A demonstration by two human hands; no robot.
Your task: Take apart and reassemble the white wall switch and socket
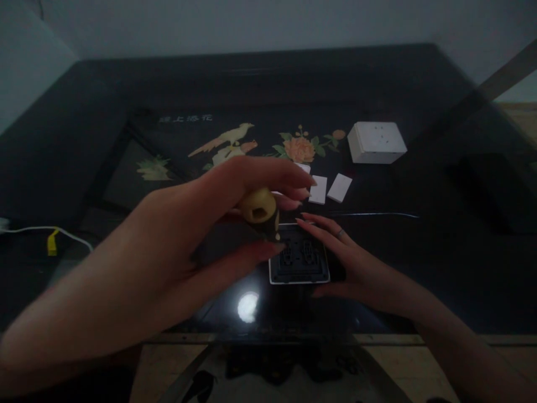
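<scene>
My left hand [218, 212] is closed around a screwdriver with a yellow and dark handle [258, 208], whose hollow butt end points at me. Its shaft is hidden behind the hand. Below and just right of it lies a square wall switch [300, 274], its white rim around a black inner plate with two mechanisms showing. My right hand [346, 260] grips the switch from the right, fingers over the far edge and thumb near the front corner. Several white switch covers [339, 187] rest on the table beyond my hands, one partly covered by my left fingers.
The glossy black table [398, 263] carries a printed bird and flower picture. A white box [376, 143] stands at the back right. A white cable [69, 229] with a yellow tag [52, 243] lies at the left. A bright reflection shows near the front edge.
</scene>
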